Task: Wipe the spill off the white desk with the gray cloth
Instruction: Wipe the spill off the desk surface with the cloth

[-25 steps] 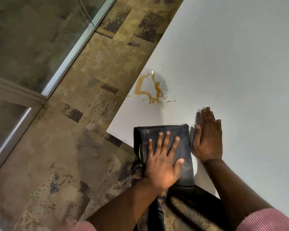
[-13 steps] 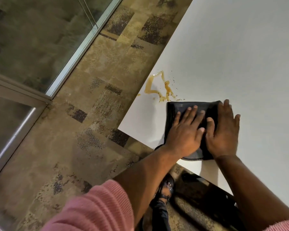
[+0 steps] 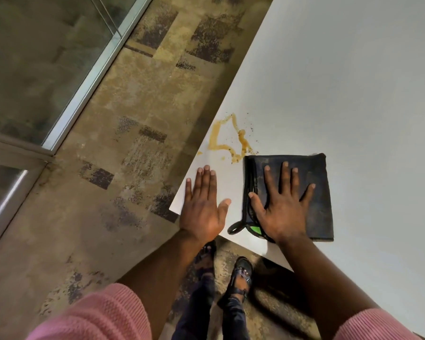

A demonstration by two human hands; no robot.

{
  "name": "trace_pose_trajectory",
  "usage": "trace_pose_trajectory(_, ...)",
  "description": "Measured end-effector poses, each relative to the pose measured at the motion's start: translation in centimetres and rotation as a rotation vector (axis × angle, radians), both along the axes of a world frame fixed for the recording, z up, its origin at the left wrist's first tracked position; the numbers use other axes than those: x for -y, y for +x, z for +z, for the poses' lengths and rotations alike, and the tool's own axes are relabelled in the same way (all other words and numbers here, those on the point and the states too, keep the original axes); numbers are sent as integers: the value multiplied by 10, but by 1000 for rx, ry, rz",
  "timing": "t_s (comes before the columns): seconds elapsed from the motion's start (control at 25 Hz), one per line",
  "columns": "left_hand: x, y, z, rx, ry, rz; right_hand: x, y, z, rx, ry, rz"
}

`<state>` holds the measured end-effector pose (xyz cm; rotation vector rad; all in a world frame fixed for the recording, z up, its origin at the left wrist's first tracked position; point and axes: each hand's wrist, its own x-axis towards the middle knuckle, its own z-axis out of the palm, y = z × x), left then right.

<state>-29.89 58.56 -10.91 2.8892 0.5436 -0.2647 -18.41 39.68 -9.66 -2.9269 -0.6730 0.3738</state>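
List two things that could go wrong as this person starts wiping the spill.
The spill reaches the white desk edge, so a leftward stroke of the gray cloth could push liquid onto the carpet. The right hand presses only the cloth's left part, so it may bunch.

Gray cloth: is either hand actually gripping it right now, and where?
Neither hand grips it. The right hand lies flat, fingers spread, pressing on the left-centre of the gray cloth. The left hand rests flat on the white desk beside it.
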Motion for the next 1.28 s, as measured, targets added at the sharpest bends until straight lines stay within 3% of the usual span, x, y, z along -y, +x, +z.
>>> trace_pose_trajectory(0.16,-2,-1,-1,-29,12,-6,-23,6,-2,-17,7,10)
trace_pose_trajectory(0.32,1,-4,4,-63,13,-15,1,-35,-5,9,36,180)
trace_pose_trajectory(0.44,5,-2,5,-23,4,-4,14,-29,-3,13,12,125)
trace_pose_trajectory(0.6,2,7,0,54,-29,2,-28,37,3,-2,25,-4)
trace_pose_trajectory(0.8,2,6,-7,95,-41,-10,-78,50,-3,14,27,73)
trace_pose_trajectory(0.96,1,-8,-7,87,-52,-7,-45,14,-4,-25,-10,84)
trace_pose_trajectory(1.28,3,2,-14,157,-65,-1,-83,94,4,-39,-20,-39)
